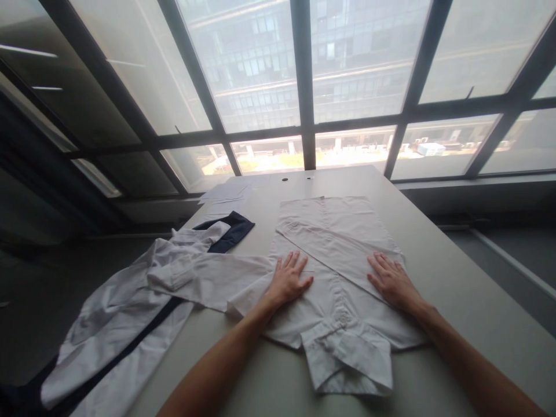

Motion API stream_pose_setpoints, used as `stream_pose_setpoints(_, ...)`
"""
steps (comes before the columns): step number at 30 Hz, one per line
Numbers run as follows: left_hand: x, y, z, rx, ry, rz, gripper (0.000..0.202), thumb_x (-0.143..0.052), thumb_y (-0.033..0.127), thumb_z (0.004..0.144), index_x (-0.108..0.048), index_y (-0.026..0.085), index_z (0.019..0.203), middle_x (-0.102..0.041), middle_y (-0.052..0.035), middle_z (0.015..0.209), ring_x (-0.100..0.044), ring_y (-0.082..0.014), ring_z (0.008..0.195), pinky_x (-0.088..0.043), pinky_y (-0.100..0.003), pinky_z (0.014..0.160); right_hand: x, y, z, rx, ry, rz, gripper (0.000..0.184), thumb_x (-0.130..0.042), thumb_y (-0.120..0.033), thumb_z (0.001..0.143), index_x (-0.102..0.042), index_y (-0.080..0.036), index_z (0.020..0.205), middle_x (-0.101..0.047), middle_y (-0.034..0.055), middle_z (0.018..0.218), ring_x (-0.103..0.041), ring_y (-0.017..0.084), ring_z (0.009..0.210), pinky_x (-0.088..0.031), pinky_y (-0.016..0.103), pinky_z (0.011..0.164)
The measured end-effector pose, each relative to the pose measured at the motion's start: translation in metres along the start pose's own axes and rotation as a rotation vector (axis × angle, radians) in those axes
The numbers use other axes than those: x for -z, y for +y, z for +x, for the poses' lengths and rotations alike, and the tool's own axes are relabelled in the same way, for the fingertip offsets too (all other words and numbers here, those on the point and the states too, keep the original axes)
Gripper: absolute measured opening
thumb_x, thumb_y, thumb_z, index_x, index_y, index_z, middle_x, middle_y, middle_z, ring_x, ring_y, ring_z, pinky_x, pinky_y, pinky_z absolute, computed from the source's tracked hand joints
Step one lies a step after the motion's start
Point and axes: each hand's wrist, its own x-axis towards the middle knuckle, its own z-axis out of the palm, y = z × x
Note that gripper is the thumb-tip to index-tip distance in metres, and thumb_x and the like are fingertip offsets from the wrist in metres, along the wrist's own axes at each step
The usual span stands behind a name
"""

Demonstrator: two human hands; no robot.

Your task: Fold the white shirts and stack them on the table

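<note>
A white button-up shirt (330, 243) lies flat on the table, its collar (351, 359) toward me and its hem toward the window. One sleeve is folded diagonally across the body from the right. The other sleeve (234, 278) stretches out to the left and meets a pile of clothes. My left hand (289, 278) rests flat on the shirt's left side near that sleeve, fingers spread. On the right side of the shirt, my right hand (393, 281) presses flat, fingers extended over the folded sleeve's edge. Neither hand grasps anything.
Crumpled white garments (125, 313) with dark navy cloth (234, 231) are heaped along the left table edge, partly hanging over. White papers (226, 194) lie at the far left corner. The white table (460, 289) reaches toward a large framed window (304, 69).
</note>
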Motion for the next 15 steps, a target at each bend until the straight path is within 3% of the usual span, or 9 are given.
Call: stream_pose_setpoints(15, -0.0019, -0.0012, -0.0010, -0.010, 0.032, -0.024, 0.072, -0.045, 0.065, 0.095, -0.041, 0.027, 0.155, -0.027, -0.0108, 0.166, -0.020, -0.0317, 0.154, -0.015, -0.058, 0.122, 0.0025, -0.0020, -0.0008, -0.009, -0.021, 0.026, 0.059, -0.031, -0.046, 0.103, -0.043, -0.016, 0.153, -0.032, 0.0139, 0.164, -0.027, 0.030, 0.152, -0.024, 0.055, 0.121)
